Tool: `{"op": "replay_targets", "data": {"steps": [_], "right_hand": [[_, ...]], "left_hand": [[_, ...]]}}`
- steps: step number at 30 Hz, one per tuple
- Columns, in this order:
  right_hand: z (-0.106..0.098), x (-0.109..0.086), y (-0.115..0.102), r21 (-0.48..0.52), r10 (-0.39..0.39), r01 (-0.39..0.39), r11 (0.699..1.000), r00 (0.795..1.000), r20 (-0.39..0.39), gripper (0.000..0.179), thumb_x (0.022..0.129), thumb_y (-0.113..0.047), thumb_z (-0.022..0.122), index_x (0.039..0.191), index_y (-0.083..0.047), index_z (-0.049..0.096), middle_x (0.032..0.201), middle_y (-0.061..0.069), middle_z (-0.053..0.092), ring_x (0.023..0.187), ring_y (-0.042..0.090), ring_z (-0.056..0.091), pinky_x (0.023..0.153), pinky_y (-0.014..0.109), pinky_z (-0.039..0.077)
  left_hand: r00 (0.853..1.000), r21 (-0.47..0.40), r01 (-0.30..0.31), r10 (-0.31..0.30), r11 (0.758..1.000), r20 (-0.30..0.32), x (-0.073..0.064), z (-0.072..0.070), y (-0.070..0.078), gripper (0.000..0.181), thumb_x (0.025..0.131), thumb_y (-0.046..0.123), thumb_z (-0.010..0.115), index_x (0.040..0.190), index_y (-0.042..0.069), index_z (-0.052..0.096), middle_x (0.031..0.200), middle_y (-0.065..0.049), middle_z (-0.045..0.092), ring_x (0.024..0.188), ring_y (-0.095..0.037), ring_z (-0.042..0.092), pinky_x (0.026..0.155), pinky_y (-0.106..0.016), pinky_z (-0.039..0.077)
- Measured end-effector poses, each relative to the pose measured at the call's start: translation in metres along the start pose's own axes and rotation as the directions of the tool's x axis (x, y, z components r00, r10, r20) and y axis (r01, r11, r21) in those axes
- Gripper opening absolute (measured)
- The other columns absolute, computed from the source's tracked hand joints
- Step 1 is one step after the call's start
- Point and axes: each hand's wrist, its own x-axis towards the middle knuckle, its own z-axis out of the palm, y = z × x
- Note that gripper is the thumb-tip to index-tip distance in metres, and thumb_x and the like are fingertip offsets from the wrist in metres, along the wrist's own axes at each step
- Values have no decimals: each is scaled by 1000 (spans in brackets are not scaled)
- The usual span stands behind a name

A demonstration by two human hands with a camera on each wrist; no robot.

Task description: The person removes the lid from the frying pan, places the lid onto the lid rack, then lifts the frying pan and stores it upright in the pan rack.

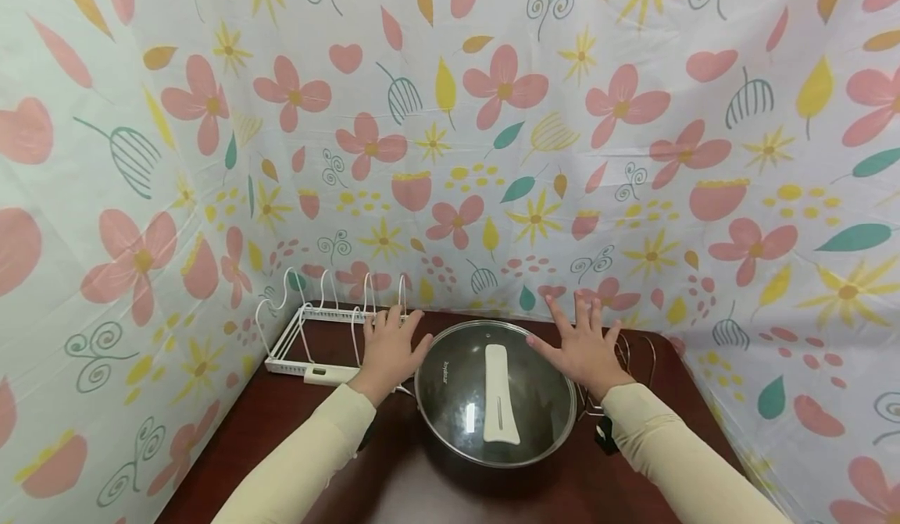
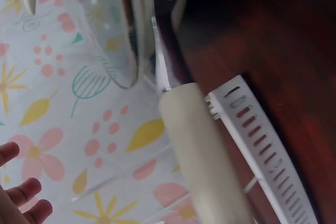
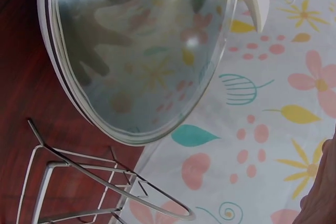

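A wok-like pan with a glass lid (image 1: 457, 399) sits at the middle of the table, and a cream upright handle (image 1: 498, 399) tops the lid. The pan's long cream handle (image 2: 202, 150) points left, below my left hand (image 1: 390, 352). That hand is spread beside the lid's left edge, holding nothing; in the left wrist view some of its fingertips show at the lower left. On the other side, my right hand (image 1: 585, 348) spreads its fingers near the lid's right rim, also holding nothing. Its reflection shows in the lid (image 3: 142, 66) in the right wrist view.
A white rack (image 1: 288, 365) with upright wire loops stands at the table's back left, partly behind my left hand. A metal wire rack (image 3: 121, 182) stands right of the pan. Flower-patterned cloth (image 1: 450, 157) hangs behind and at both sides of the dark red table (image 1: 239, 446).
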Motion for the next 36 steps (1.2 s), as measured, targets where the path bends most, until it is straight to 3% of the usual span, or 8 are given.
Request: {"op": "replay_targets", "data": {"steps": [10,22,28,36], "right_hand": [[9,-1,3,34,-10,10,999,1000,-11,90,93,-78,42,163,-31,11,166,26,-6,149,48,-17,103,80,-14],[17,-5,-1,28,-18,19,999,1000,-16,90,92,-77,44,163,-28,17,166,25,-5,149,53,-8,104,81,-11],[24,-4,2,28,-14,14,1000,1000,-21,90,92,-77,43,162,-25,23,166,25,0,150,53,-7,104,81,-10],[29,-7,0,19,-1,1,1000,1000,1,90,91,-79,42,162,-25,24,166,26,3,149,54,-6,105,80,-8]], "left_hand": [[995,42,-24,28,999,-96,-24,14,-20,44,101,48,55,134,19,61,127,-12,54,111,-36,49,98,-57,38],[989,51,-8,16,999,-148,-60,38,-51,41,96,48,63,123,18,67,118,-10,55,106,-35,49,93,-55,40],[991,54,5,2,999,-132,-67,44,-62,43,95,50,63,123,17,67,115,-11,55,106,-35,48,94,-54,38],[994,76,51,-43,996,-102,-69,50,-67,48,92,60,62,116,19,70,112,-11,60,104,-37,50,94,-58,36]]}}
